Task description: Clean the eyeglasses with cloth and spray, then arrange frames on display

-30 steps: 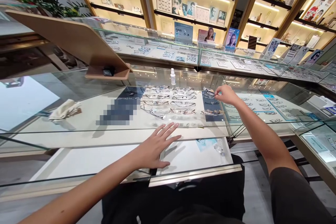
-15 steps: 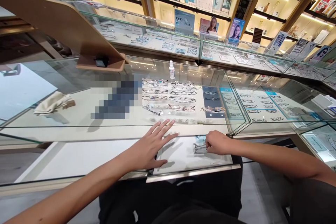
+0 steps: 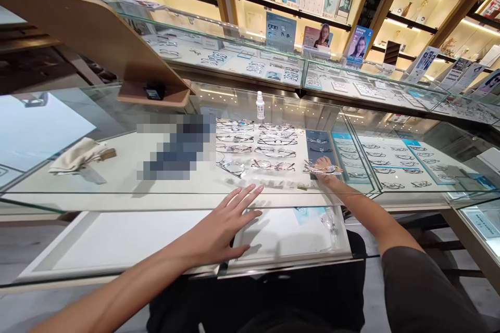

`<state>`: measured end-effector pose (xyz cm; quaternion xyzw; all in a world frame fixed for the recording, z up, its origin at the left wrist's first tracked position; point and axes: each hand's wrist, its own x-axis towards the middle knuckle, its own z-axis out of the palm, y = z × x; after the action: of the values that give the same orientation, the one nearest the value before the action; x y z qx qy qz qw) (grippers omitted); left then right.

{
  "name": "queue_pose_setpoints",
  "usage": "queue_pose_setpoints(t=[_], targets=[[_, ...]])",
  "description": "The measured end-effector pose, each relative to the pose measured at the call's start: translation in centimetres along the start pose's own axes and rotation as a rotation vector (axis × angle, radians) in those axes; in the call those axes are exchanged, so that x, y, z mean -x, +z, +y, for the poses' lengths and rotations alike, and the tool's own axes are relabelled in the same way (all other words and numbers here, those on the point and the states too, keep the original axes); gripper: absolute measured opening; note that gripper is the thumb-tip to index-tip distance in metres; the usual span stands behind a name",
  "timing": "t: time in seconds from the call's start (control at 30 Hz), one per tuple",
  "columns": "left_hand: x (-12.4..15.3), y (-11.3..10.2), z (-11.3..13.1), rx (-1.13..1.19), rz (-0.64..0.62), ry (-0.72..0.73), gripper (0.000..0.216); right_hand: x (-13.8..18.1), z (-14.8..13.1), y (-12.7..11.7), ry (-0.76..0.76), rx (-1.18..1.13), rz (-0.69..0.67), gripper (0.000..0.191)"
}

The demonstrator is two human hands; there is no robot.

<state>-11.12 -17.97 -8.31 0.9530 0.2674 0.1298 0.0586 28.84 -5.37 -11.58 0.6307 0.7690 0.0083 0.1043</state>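
My left hand [image 3: 224, 231] has its fingers spread and holds nothing. Its fingertips reach the front edge of the glass counter [image 3: 152, 193], and its thumb is over the open white drawer [image 3: 281, 242]. My right hand [image 3: 327, 178] is at the navy display panel [image 3: 318, 150]. A pair of eyeglasses [image 3: 310, 167] crosses in front of its fingers, so whether it grips anything is hidden. Several other eyeglasses lie in rows to its left, among them a brownish pair [image 3: 272, 165]. A blue-white card [image 3: 307, 215] and clear, shiny items [image 3: 331, 222] lie in the drawer.
A white spray bottle [image 3: 260, 106] stands on the counter behind the frames. To the left lie a beige cloth [image 3: 76, 156] and a blurred-out dark blue patch. A wooden panel [image 3: 128, 52] leans at upper left. Another glass showcase [image 3: 302, 75] runs along the back.
My right hand has left the drawer, where it held a thin-framed pair of eyeglasses, and moved up and forward to the navy panel. That pair no longer shows in the drawer. My left hand stays spread.
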Motion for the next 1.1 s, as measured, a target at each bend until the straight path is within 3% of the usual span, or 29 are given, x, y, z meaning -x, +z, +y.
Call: queue_pose_setpoints(t=[0.23,0.4,0.63,1.1], targets=[[0.4,0.1,0.3,0.049,-0.061,-0.058,0.053,-2.1,3.8,1.1,-0.013,0.034,0.015,0.031],[1.0,0.3,0.4,0.044,0.002,-0.007,0.051,-2.9,5.0,1.7,0.005,0.027,-0.009,0.033],[1.0,-0.6,1.2,0.022,-0.028,-0.064,0.048,-3.6,5.3,2.1,0.028,0.028,-0.026,0.042],[0.7,0.2,-0.2,0.024,-0.015,-0.034,0.041,-1.7,4.2,1.5,0.056,0.031,-0.021,0.041]])
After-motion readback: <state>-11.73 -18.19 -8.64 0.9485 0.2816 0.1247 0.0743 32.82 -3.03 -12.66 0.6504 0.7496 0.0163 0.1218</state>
